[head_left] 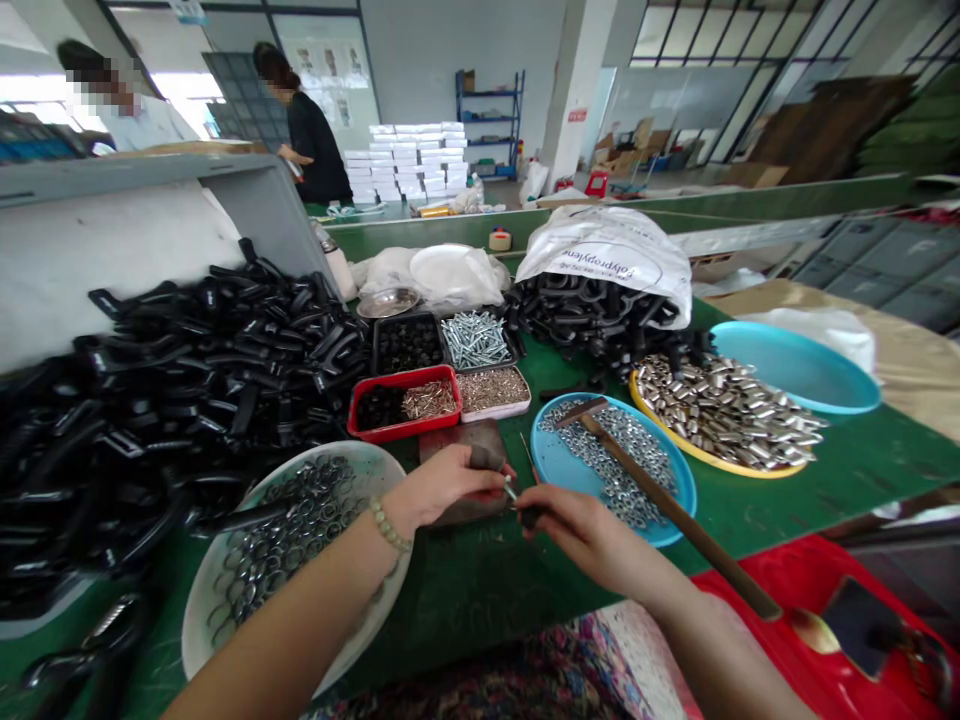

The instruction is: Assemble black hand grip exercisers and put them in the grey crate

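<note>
Left of the grip: heap of black plastic handles (210, 400), then white bowl (375, 468) of metal rings (292, 525). At the grip, hands close together: left hand (446, 485) pinches a dark part (487, 458), right hand (592, 540) pinches a small silver screw (511, 491) against it. Right of the grip: blue plate (566, 490) of steel nuts (619, 460) under a wooden-handled tool (675, 508), then yellow tray (712, 463) of silver sleeves (727, 420).

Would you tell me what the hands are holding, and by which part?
The left hand pinches a black plastic part by its end; the right hand holds a silver screw at its fingertips.
</note>
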Tool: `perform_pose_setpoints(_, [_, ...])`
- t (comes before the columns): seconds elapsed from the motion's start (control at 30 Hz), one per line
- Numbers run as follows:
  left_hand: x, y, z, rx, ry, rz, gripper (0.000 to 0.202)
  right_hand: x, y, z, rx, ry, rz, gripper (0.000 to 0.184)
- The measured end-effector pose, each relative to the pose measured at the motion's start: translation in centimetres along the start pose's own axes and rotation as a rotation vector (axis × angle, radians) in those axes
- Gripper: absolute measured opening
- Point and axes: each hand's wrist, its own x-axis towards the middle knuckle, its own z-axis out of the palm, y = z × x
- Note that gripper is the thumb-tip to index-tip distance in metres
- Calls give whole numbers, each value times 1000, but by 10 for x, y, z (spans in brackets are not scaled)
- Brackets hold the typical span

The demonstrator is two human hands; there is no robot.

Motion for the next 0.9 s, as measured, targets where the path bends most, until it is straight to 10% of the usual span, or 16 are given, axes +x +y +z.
perform_pose_setpoints(0.27, [-50,23,-5,440,97,355,18,16,17,50,916,158,92,22])
perform_pose_setpoints(0.53, [-60,11,-19,408,53,72,21,12,-3,34,-177,-15,-208,32])
perform_pose_setpoints(0.9, [-62,4,-20,638,123,31,22,14,9,40,-249,-128,-267,37])
